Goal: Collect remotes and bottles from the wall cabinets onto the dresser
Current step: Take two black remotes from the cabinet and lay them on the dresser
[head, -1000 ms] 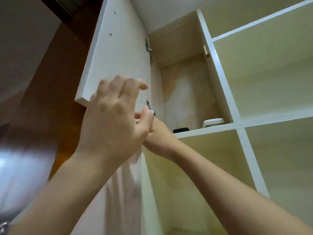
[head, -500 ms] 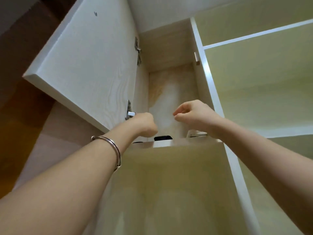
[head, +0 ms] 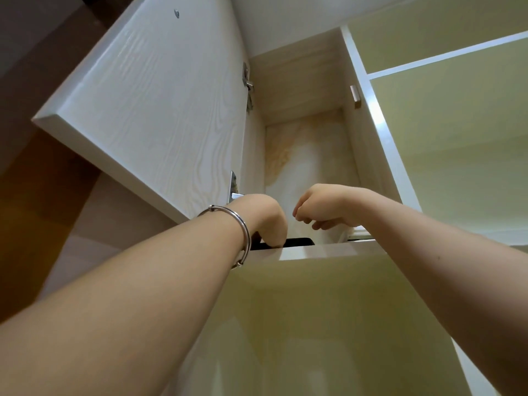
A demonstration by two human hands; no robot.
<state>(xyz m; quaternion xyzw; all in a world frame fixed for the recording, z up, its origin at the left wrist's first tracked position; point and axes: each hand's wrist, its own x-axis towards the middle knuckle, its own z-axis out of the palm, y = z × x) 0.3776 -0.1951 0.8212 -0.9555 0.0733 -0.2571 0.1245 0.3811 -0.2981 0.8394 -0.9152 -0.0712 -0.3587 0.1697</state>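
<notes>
I look up into an open wall cabinet. A black remote [head: 300,242] lies at the front of the shelf [head: 328,251], with only its edge showing. My left hand [head: 263,215], with a metal bangle on the wrist, reaches over the shelf edge and curls down onto the remote's left part; the fingertips are hidden. My right hand [head: 323,207] hovers in a loose fist just above the shelf and holds nothing. A white remote [head: 358,232] peeks out below my right wrist, against the right wall. No bottle is visible.
The white cabinet door [head: 160,110] stands swung open to the left, close to my left forearm, with metal hinges [head: 248,81] on its inner edge. Pale closed cabinet fronts [head: 457,138] fill the right side. A closed door panel [head: 314,324] lies below the shelf.
My left hand has moved from the door edge into the cabinet and lowered onto the black remote. My right hand stays curled above the shelf, now slightly lower.
</notes>
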